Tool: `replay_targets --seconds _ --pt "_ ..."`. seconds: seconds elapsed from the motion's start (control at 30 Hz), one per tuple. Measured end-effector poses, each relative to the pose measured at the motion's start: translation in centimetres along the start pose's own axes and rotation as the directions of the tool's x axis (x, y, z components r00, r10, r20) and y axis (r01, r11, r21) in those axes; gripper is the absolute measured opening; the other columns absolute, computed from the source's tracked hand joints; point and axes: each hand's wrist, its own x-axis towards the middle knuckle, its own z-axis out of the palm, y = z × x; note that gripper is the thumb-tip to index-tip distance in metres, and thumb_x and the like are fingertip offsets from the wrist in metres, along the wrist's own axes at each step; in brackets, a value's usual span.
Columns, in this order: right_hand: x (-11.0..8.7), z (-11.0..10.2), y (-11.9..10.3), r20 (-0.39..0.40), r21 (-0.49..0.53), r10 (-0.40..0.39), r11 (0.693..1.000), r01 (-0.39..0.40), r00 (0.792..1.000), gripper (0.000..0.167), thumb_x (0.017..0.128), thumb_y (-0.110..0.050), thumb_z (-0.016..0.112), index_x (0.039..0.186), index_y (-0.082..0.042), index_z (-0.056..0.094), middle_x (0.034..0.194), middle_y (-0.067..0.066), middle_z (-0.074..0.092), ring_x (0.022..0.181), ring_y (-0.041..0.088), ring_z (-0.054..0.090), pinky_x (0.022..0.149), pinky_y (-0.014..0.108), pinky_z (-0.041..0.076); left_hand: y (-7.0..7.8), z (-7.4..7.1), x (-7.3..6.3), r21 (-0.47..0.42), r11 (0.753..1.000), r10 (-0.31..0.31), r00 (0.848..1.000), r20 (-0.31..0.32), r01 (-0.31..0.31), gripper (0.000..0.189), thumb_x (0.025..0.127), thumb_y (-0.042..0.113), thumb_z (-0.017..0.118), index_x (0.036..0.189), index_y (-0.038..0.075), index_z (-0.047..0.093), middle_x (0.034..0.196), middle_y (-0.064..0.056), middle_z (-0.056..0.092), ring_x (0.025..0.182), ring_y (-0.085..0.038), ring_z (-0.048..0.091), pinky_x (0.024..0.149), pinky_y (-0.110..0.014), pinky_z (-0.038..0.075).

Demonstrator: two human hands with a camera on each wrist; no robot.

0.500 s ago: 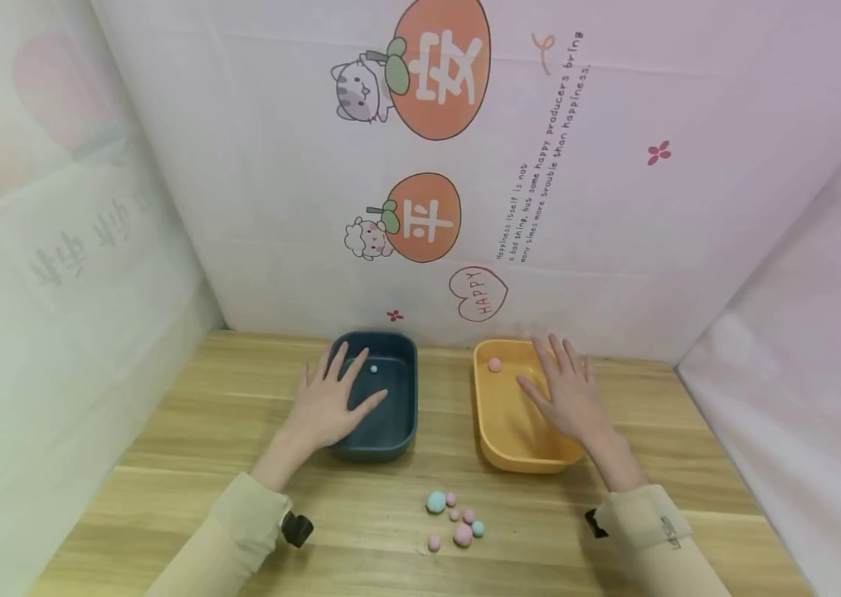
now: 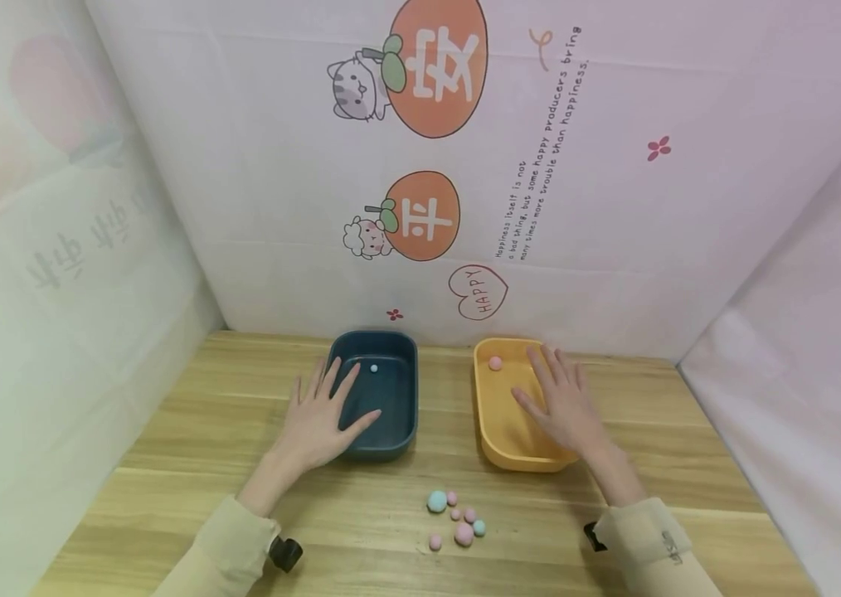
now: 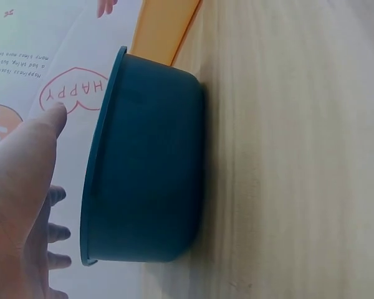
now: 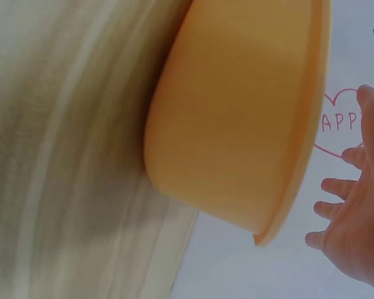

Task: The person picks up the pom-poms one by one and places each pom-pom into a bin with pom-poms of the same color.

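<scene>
My left hand (image 2: 313, 425), fingers spread, hovers over the left side of a dark blue bin (image 2: 391, 419). In the left wrist view a gap shows between that hand (image 3: 19, 187) and the rim of the bin (image 3: 149, 162). Over the right side of a yellow bin (image 2: 498, 414) hangs my right hand (image 2: 566, 406), its fingers spread and holding nothing. The right wrist view has this hand (image 4: 361, 212) apart from the yellow wall (image 4: 237, 106). A small pale blue ball (image 2: 373, 368) lies in the blue bin, a pink ball (image 2: 495, 363) in the yellow one.
In front of the bins, several pink and pale blue balls lie on the wooden table (image 2: 361, 531), among them a larger blue ball (image 2: 437, 502) and a larger pink ball (image 2: 464, 534). A printed white cloth (image 2: 279, 207) hangs behind; white cloth sides flank the table.
My left hand has shifted left and slightly toward me. The right hand has moved a little left and toward me. Bins and balls stay in place.
</scene>
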Motion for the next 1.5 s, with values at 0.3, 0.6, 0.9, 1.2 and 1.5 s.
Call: replay_targets --seconds 0.3,0.6,0.9,1.2,1.5 --pt "-0.7 1.2 -0.3 -0.015 0.041 -0.019 0.999 0.019 1.0 0.08 0.111 -0.039 0.061 0.172 0.0 0.027 0.178 0.033 0.024 0.166 0.057 0.016 0.132 0.081 0.008 -0.5 0.5 -1.7 -0.001 1.0 0.012 1.0 0.022 -0.012 0.102 0.099 0.078 0.058 0.176 0.02 0.025 0.183 -0.019 0.023 0.172 -0.043 0.015 0.133 -0.079 0.016" --pt "-1.5 2.4 -1.6 0.016 0.078 -0.026 0.997 0.025 1.0 0.088 0.11 -0.044 0.063 0.169 0.01 0.026 0.178 0.032 0.026 0.167 0.052 0.021 0.137 0.07 0.013 -1.1 1.0 -2.5 0.002 1.0 0.012 0.999 0.032 -0.012 0.114 0.096 0.08 0.061 0.176 0.009 0.02 0.184 -0.021 0.019 0.172 -0.041 0.017 0.135 -0.075 0.015" --pt "-2.4 2.4 -3.6 0.02 0.157 -0.065 0.986 0.062 0.998 0.086 0.109 -0.044 0.066 0.172 0.001 0.029 0.179 0.026 0.029 0.166 0.049 0.028 0.135 0.068 0.024 -1.4 1.2 -2.8 0.007 1.0 -0.004 0.999 0.036 0.003 0.123 0.094 0.083 0.062 0.172 -0.003 0.023 0.184 -0.02 0.016 0.172 -0.038 0.02 0.138 -0.07 0.016" --pt "-3.4 3.1 -5.6 0.004 0.234 -0.138 0.963 0.134 0.99 0.084 0.105 -0.038 0.074 0.169 0.0 0.035 0.176 0.024 0.038 0.162 0.047 0.038 0.13 0.067 0.036 -1.6 1.4 -2.6 0.004 1.0 -0.008 0.999 0.046 0.008 0.124 0.094 0.084 0.06 0.173 -0.003 0.02 0.184 -0.02 0.014 0.172 -0.038 0.019 0.139 -0.067 0.016" --pt "-4.1 3.6 -6.7 -0.013 0.266 -0.193 0.945 0.189 0.981 0.089 0.098 -0.033 0.084 0.17 -0.006 0.038 0.173 0.021 0.043 0.159 0.044 0.045 0.128 0.063 0.041 -1.7 1.6 -2.6 0.008 1.0 -0.004 0.999 0.042 0.003 0.125 0.094 0.084 0.06 0.173 -0.004 0.019 0.184 -0.021 0.016 0.172 -0.038 0.02 0.139 -0.065 0.019"
